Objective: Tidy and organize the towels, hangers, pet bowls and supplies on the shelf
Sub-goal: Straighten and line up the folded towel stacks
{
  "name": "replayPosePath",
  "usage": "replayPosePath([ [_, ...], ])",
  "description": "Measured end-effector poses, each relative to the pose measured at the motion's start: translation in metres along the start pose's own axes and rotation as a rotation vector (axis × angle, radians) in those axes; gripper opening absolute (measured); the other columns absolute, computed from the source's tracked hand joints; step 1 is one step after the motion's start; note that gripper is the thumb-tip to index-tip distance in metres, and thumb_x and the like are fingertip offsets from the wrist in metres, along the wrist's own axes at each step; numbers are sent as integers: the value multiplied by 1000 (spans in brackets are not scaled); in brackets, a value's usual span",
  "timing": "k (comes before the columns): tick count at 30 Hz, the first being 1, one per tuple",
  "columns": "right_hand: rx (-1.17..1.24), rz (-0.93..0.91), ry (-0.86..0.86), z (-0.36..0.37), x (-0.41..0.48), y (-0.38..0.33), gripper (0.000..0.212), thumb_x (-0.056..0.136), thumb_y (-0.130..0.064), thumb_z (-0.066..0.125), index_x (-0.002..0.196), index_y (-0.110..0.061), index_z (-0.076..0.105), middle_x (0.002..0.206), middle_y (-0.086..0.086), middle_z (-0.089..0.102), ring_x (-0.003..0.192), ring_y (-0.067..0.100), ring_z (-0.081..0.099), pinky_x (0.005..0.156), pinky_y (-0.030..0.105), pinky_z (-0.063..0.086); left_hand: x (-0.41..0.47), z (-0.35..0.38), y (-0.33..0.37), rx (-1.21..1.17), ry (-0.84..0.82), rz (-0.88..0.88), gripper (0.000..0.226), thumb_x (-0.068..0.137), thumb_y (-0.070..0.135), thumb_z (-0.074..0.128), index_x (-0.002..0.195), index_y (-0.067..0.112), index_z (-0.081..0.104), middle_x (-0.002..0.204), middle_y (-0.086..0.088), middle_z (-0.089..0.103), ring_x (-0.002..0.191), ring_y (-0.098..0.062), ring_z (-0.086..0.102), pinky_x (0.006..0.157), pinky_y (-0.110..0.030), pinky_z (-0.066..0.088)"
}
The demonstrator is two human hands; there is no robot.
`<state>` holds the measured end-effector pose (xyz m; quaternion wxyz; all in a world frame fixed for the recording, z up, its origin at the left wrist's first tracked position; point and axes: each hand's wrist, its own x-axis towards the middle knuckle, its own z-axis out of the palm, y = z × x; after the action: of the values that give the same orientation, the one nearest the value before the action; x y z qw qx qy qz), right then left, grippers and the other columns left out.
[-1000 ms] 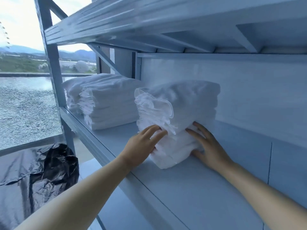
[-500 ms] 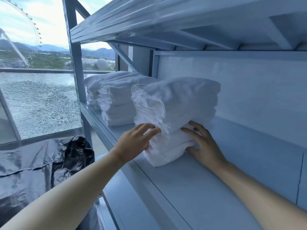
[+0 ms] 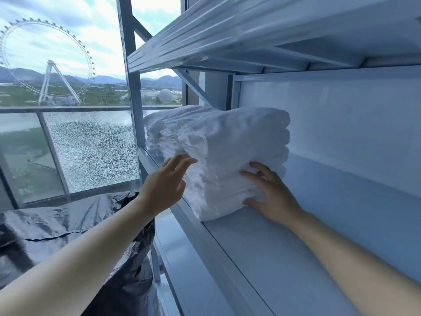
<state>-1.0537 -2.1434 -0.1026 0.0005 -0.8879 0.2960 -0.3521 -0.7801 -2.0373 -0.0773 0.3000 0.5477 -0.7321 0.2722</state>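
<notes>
A stack of folded white towels (image 3: 239, 147) stands on the pale blue metal shelf (image 3: 284, 247). My right hand (image 3: 271, 195) presses flat against the stack's lower right side, fingers spread. My left hand (image 3: 166, 185) reaches to the stack's front left corner, its straight fingers touching the ruffled towel edges. Behind it at the shelf's left end sits a second pile of white towels (image 3: 155, 131), close against the first and mostly hidden by it.
The shelf above (image 3: 250, 35) hangs low over the towels. The rack's upright post (image 3: 133, 99) stands left of them. A black plastic bag (image 3: 68, 226) lies below left, before a glass railing (image 3: 95, 151). Bare shelf surface stretches to the right.
The towel stack has slid left along the shelf under my hands, closing the gap to the far pile. The view has swung left as well.
</notes>
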Motion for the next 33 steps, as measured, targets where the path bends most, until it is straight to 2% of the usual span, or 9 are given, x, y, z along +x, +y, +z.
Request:
replayPosePath([
  [3, 14, 25, 50, -24, 8, -5, 65, 73, -42, 74, 131, -37, 46, 142, -14, 33, 123, 10, 42, 97, 34, 45, 22, -17, 13, 10, 126, 36, 53, 71, -1, 60, 120, 12, 43, 122, -11, 52, 107, -29, 56, 65, -32, 57],
  [7, -44, -15, 222, -48, 37, -13, 59, 75, -41, 72, 127, -25, 50, 137, -4, 40, 123, 16, 41, 90, 36, 48, 45, -22, 30, 16, 273, 11, 39, 79, 21, 52, 112, 1, 47, 114, -17, 51, 104, -29, 51, 81, -31, 48],
  [12, -163, -103, 294, -67, 77, -9, 63, 74, -30, 73, 129, -14, 48, 139, 9, 39, 129, 22, 33, 98, 37, 38, 61, -17, 29, 33, 379, -20, 46, 77, 42, 57, 99, 4, 45, 103, -19, 50, 98, -29, 46, 84, -31, 41],
  [16, -235, -108, 207, -81, 98, 1, 64, 72, -27, 63, 133, -17, 47, 141, 8, 42, 129, 29, 38, 100, 46, 39, 73, -19, 30, 52, 276, -1, 65, 72, 50, 63, 114, 5, 44, 120, -17, 50, 111, -31, 49, 87, -36, 44],
  [20, -271, -43, 104, -84, 109, 10, 63, 70, -36, 53, 131, -25, 49, 139, 2, 44, 132, 25, 35, 101, 55, 34, 89, -20, 37, -12, 152, 20, 64, 73, 49, 58, 126, 15, 49, 129, -5, 52, 117, -28, 51, 86, -43, 51],
  [23, -175, -71, 73, -84, 114, 15, 58, 72, -26, 59, 129, -21, 52, 135, 6, 47, 130, 27, 36, 106, 46, 34, 94, -14, 35, -49, 91, 38, 63, 74, 53, 54, 128, 21, 50, 129, 1, 54, 115, -25, 54, 81, -45, 53],
  [25, -153, -81, 78, -86, 116, 18, 55, 73, -18, 61, 127, -20, 55, 132, 5, 49, 127, 27, 38, 107, 32, 30, 96, -11, 31, -51, 60, 44, 64, 74, 56, 56, 129, 24, 50, 129, 3, 54, 114, -23, 55, 80, -45, 54],
  [27, -136, -72, 91, -90, 118, 16, 51, 73, -11, 61, 124, -20, 58, 128, 5, 53, 123, 24, 42, 102, 21, 26, 96, -12, 29, -60, 33, 52, 66, 71, 58, 56, 129, 27, 51, 129, 3, 55, 113, -23, 57, 80, -44, 54],
  [33, -150, -87, 87, -101, 125, 14, 45, 74, -3, 63, 117, -18, 64, 122, 4, 60, 115, 22, 51, 96, 17, 30, 101, -25, 29, -64, -60, 20, 69, 61, 54, 42, 125, 32, 57, 133, 6, 54, 111, -21, 59, 90, -35, 49],
])
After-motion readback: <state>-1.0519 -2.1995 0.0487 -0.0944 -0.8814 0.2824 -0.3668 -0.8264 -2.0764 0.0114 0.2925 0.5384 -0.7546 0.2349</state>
